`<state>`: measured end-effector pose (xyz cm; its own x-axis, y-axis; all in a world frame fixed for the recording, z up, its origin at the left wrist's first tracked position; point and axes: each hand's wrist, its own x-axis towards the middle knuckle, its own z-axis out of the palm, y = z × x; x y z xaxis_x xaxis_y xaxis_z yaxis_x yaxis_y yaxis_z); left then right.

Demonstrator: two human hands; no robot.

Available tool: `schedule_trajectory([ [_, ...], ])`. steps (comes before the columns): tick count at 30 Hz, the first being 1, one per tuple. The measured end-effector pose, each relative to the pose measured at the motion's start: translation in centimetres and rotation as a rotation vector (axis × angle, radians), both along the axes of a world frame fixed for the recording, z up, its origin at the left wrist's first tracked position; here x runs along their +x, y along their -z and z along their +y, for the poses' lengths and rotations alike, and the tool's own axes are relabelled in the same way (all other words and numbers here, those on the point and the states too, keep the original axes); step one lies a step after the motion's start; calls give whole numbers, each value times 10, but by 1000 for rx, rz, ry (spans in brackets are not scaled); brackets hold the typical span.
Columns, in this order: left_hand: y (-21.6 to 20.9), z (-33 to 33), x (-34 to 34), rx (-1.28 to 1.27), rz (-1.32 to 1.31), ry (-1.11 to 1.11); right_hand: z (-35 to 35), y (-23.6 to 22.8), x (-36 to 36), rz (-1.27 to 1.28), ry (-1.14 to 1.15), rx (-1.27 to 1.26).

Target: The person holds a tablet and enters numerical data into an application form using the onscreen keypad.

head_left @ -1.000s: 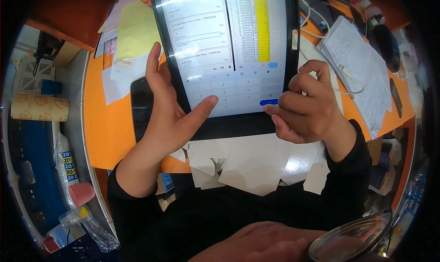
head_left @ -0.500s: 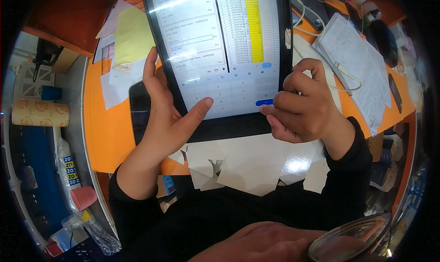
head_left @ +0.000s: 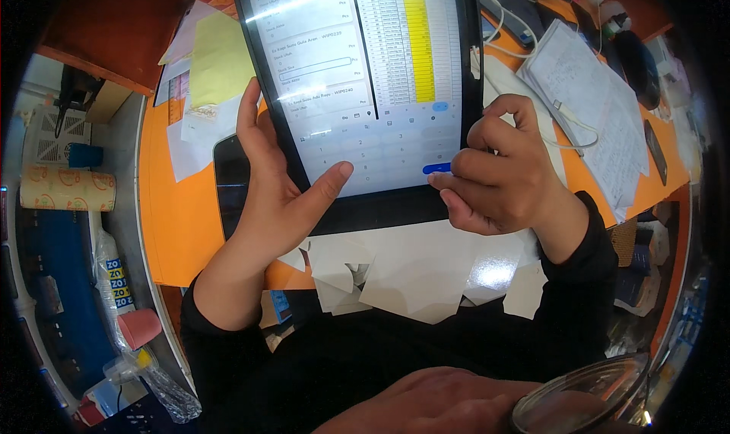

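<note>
A black-framed tablet (head_left: 319, 134) is tilted up before me, its screen showing a list form, a table with a yellow column and a number keypad. My left hand (head_left: 277, 175) holds its left edge; the fingers reach up along and partly behind the frame, and the thumb lies over the keypad's lower left. At the lower right corner is my right hand (head_left: 502, 172), fingers curled in, with nothing visible in them. One of its fingertips is at the blue key (head_left: 437, 169). Whether that tip presses the glass I cannot tell.
White sheets or cards (head_left: 411, 270) lie below the tablet at the orange table's (head_left: 179, 229) near edge. A dark flat device (head_left: 230, 179) sits left of it, by yellow paper (head_left: 220, 61). Handwritten papers (head_left: 578, 99) and a white cable (head_left: 566, 111) are at right. A pink cup (head_left: 139, 328) stands lower left.
The tablet has shifted very slightly up and left in the picture. Both hands keep nearly the same pose, and the screen shows the same page.
</note>
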<state>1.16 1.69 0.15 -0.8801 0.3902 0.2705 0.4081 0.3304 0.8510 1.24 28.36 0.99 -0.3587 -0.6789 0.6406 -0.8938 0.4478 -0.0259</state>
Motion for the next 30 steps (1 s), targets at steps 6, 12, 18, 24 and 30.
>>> schedule_trajectory([
  [6, 2, 0, 0, 45, -24, 11, 1, -1, 0, 4, 10, 15],
  [12, 4, -2, -1, 13, -8, 10, 1, -4, 2, 37, 57, 61],
  [18, -1, -1, 0, -26, -4, 32, -1, -3, 3, 75, 221, 195],
  [24, -2, -5, 1, -96, -7, 26, -4, -3, 5, 34, 305, 260],
  [30, 7, -3, 2, 55, -15, -31, 1, 0, 4, 27, 172, 178],
])
